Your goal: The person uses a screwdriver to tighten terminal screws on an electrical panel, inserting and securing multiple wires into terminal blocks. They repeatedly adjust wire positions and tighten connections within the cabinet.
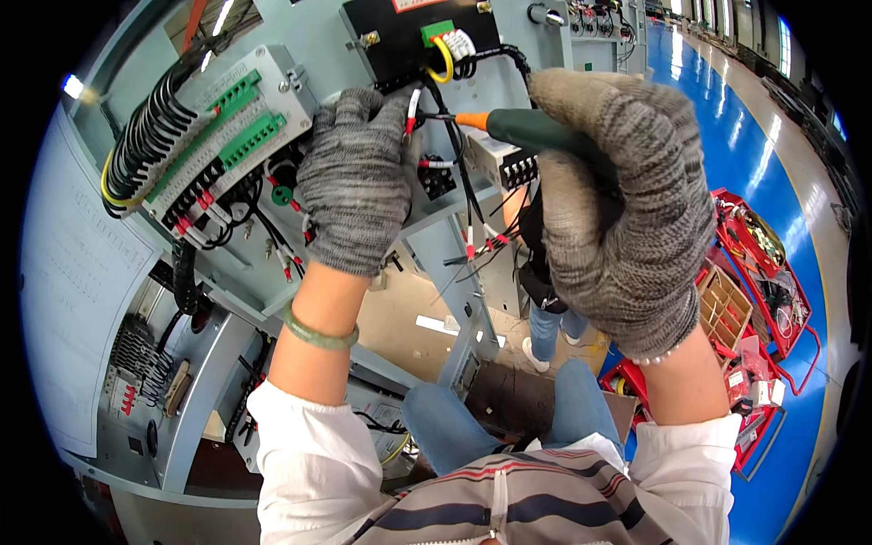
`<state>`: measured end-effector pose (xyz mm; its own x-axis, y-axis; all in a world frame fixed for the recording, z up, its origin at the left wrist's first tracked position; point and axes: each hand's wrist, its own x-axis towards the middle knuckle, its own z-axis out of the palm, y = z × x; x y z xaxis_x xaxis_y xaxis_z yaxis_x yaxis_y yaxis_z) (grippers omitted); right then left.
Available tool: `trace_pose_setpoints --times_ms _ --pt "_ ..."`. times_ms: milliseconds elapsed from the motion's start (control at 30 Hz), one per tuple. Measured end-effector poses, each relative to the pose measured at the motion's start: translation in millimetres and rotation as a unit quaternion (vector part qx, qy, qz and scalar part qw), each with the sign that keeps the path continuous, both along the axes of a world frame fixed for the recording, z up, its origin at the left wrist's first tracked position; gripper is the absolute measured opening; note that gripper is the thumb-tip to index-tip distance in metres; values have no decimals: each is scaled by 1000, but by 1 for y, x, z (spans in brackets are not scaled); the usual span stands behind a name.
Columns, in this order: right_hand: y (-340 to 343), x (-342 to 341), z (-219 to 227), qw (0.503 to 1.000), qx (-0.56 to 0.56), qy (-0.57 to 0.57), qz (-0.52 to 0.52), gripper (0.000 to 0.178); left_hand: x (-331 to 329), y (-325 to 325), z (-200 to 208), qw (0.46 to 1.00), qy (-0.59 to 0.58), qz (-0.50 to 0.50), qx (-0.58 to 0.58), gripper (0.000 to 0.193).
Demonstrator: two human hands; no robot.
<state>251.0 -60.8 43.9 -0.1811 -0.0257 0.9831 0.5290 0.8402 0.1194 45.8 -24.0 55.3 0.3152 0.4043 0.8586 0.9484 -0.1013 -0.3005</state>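
Observation:
A grey knit glove covers my left hand (356, 182), its fingers bent in against wires and a dark part on the cabinet panel. What they grip is hidden under them. Beside its fingertips stands a wire with a white marker sleeve (414, 102) and a red end. My right hand (627, 209), gloved too, is wrapped round a screwdriver (536, 129) with a dark green and orange handle. The thin shaft points left, its tip close to the sleeved wire; contact cannot be made out. Below the shaft sits a small white device with black terminals (505, 162).
Left of my hands is a white module with green terminal blocks (252, 136) and a bundle of black wires (150, 136). A black box (422, 36) is mounted above. Loose wires (472, 241) hang below. On the right, a red toolbox (763, 272) stands on blue floor; another person's legs (545, 331) show beyond.

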Motion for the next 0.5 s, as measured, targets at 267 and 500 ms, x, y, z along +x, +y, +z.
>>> trace_pose_setpoints --times_ms 267,500 --pt "15 6 12 951 -76 197 224 30 -4 -17 3 969 -117 -218 -27 26" --pt "51 12 9 914 -378 37 141 26 9 -25 18 937 -264 -141 -181 24"
